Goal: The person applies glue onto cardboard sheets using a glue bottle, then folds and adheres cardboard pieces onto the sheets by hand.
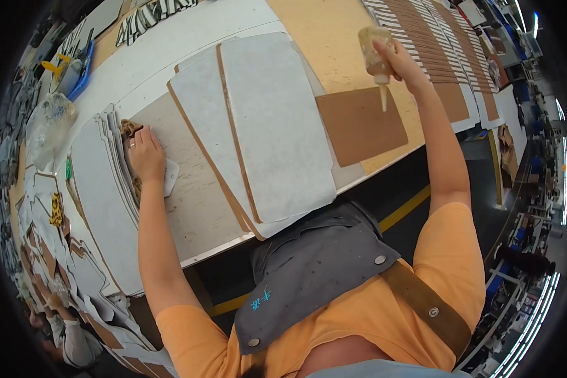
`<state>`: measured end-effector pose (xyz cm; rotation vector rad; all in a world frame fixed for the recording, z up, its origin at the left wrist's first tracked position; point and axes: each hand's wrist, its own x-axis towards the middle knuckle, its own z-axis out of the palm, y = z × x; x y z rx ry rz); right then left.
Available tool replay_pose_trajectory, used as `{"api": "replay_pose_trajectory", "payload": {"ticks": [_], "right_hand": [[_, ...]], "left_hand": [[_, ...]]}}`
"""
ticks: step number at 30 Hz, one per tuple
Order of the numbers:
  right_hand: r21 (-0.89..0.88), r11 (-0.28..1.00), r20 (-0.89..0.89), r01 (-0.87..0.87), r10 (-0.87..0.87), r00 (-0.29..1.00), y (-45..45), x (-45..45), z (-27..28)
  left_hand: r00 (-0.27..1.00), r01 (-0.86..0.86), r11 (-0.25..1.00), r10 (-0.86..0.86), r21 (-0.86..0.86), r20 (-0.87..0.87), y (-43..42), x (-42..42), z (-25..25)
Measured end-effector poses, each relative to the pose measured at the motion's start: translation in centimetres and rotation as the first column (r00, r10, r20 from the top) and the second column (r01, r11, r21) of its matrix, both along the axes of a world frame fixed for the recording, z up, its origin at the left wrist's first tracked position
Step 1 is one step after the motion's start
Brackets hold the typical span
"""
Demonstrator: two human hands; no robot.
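Observation:
A squeeze bottle (373, 53) with its nozzle pointing down is in my right hand (397, 61), fingers wrapped round it, above a brown rectangular sheet (363, 126). My left hand (147, 154) rests at the edge of a stack of light grey panels (104, 189), beside a crumpled brown piece (131, 128); its fingers are bent, and what they hold, if anything, is hidden. Between my hands, overlapping grey panels with brown edges (277, 126) lie fanned out on the table (201, 233), reaching over its front edge.
Striped brown and white pieces (422, 44) lie at the upper right. A clear plastic bag (49, 129) and a blue tray (82, 79) stand at the left. Loose cut pieces (85, 277) and another person (75, 340) are at the lower left.

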<state>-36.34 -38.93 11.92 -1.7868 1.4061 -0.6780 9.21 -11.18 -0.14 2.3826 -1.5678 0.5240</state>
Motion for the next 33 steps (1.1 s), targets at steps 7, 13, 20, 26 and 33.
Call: {"api": "replay_pose_trajectory", "payload": {"ticks": [7,13,20,26,33], "right_hand": [[0.321,0.933,0.146,0.161,-0.217,0.965,6.2,-15.7,-0.8],[0.587,0.794,0.583,0.161,-0.552,0.596,9.3,-17.6,-5.7],[0.588,0.805,0.674,0.076,-0.54,0.505,11.5,-19.3,-4.3],[0.578,0.816,0.723,0.023,-0.526,0.448,13.1,-21.3,-7.4],[0.629,0.777,0.701,0.039,-0.588,0.404,15.3,-19.7,-7.8]], "left_hand": [[0.982,-0.072,0.985,0.043,-0.156,-0.182,-0.8,-2.5,4.2],[0.744,0.397,0.853,-0.515,-0.339,-0.425,-3.6,-19.9,7.6],[0.608,0.761,0.648,-0.702,0.02,-0.37,-8.4,-38.3,3.4],[0.608,0.791,0.571,-0.775,0.219,-0.174,-9.2,-40.1,3.0],[0.585,0.811,0.545,-0.744,0.212,-0.325,-9.6,-39.3,3.7]]}}
